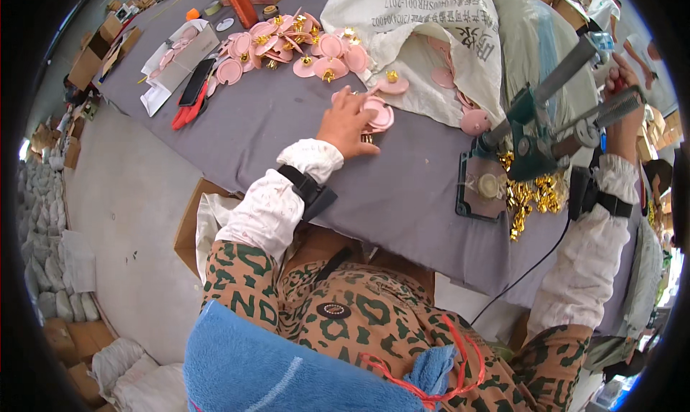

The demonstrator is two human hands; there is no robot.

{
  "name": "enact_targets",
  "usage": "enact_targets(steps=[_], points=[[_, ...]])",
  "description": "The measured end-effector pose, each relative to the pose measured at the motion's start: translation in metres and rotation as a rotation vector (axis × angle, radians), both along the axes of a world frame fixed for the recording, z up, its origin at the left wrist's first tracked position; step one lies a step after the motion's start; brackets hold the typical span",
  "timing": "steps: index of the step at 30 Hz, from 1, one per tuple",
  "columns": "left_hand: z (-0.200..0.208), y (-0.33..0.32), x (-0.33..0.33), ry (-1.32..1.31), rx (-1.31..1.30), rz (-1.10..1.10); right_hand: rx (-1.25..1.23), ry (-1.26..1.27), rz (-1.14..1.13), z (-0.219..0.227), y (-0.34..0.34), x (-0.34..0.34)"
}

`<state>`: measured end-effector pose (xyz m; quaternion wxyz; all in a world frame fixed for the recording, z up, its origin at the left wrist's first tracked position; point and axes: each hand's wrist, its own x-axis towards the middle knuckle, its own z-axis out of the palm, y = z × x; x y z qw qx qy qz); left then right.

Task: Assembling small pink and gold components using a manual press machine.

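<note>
My left hand is over the table with its fingers spread, at the left edge of a pink round disc. A gold clip shows under that disc, near my thumb. Just beyond lies another pink disc with a gold clip on it. On the right, my right hand is closed around the red-tipped lever of a green hand press. The press base carries a pale round seat. Gold clips lie heaped beside the base.
A pile of pink discs with gold clips lies at the far left, near an orange can, a phone and a white tray of discs. A white woven sack spills pink discs. A black cable hangs at the right.
</note>
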<state>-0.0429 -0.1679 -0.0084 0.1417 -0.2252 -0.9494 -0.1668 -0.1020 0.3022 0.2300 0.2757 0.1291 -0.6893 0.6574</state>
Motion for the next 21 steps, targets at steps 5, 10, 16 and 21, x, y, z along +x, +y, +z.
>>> enact_targets(steps=[5,10,16,21], points=[[-0.013,0.036,-0.009,0.186,-0.134,-0.029,0.985,0.363,-0.561,-0.005,0.042,-0.028],[-0.011,0.030,-0.031,-0.007,0.131,0.142,0.159,0.088,-0.026,-0.005,-0.028,0.002],[0.010,0.079,-0.017,-0.187,1.061,-0.011,0.040,0.120,-0.043,0.006,-0.056,0.036],[0.013,0.159,0.040,-0.775,1.081,-0.118,-0.161,0.076,-0.188,0.001,-0.051,0.014]])
